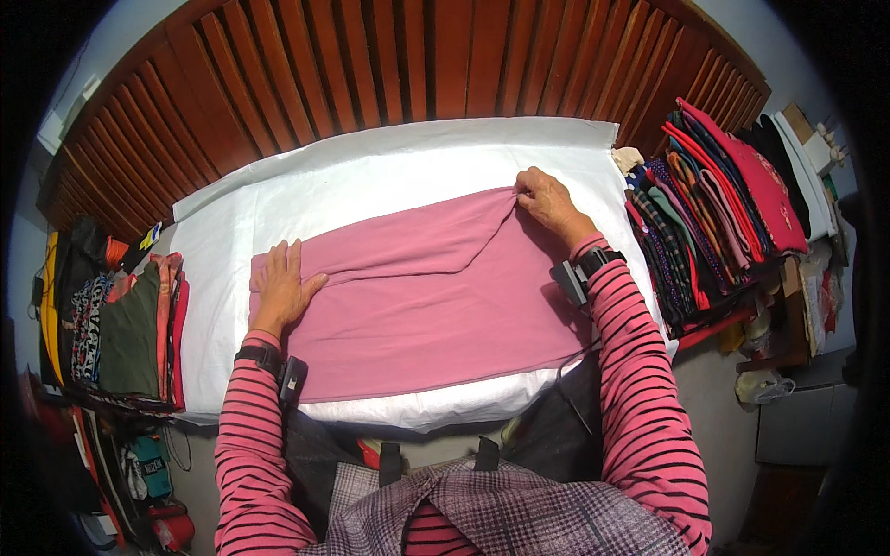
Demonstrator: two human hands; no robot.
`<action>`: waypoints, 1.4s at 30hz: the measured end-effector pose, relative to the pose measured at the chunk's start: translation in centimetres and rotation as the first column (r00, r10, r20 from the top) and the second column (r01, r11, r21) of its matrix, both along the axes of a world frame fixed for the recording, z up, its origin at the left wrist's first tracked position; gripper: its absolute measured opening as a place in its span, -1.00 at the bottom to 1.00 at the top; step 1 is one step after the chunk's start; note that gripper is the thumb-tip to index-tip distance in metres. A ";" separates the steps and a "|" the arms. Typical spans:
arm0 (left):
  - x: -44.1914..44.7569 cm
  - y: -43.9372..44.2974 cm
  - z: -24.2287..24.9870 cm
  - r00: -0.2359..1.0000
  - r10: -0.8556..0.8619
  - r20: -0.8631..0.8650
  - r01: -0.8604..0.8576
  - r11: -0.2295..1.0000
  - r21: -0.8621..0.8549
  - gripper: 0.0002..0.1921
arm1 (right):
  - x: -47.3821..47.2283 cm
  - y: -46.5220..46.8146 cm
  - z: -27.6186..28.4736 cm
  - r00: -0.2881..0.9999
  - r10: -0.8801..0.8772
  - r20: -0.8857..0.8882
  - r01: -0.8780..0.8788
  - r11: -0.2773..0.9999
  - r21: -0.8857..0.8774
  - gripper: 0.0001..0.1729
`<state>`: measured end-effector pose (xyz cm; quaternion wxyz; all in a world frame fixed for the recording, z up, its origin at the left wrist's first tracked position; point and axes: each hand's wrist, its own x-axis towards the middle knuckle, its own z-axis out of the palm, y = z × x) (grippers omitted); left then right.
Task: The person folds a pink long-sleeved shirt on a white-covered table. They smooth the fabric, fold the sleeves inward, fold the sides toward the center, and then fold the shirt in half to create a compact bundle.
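Note:
A pink cloth garment (431, 326) lies spread before me on a white sheet (389, 174). Its far part is folded over, with a slanting crease running up to the far right corner. My right hand (546, 200) pinches that corner between thumb and fingers, slightly raised. My left hand (280, 283) rests flat on the garment's left end, fingers spread and thumb out to the side, pressing on the cloth. Beneath my left palm part of the left edge is hidden.
Stacked folded clothes (716, 208) stand on the right, and another clothes pile (132, 333) is on the left. A slatted wooden headboard (445, 62) rises behind the sheet. A plastic bag (763, 386) hangs at the lower right. A thin black cord (571, 396) dangles near my right forearm.

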<state>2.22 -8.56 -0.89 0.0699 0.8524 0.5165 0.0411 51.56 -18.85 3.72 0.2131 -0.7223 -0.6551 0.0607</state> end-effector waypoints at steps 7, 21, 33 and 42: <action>0.1 -0.1 0.0 0.999 0.020 -0.030 -0.020 1.000 -0.013 -0.08 | 0.8 -0.8 1.3 0.999 0.037 -0.035 -0.044 0.975 -0.217 -0.88; 0.0 0.0 -0.2 1.000 0.020 0.014 -0.020 1.000 -0.024 -0.08 | 1.0 -0.4 0.0 0.998 -0.001 -0.069 -0.007 0.994 -0.108 -0.77; -0.2 0.3 -0.8 1.000 0.008 0.023 -0.008 1.000 0.001 -0.07 | 0.4 0.0 -0.3 0.998 -0.039 0.052 0.040 0.999 -0.027 -0.74; -0.1 0.5 -0.8 1.000 0.018 -0.001 -0.018 1.000 -0.003 -0.07 | -1.9 -0.3 0.2 0.984 0.106 0.144 -0.081 0.982 -0.171 -0.77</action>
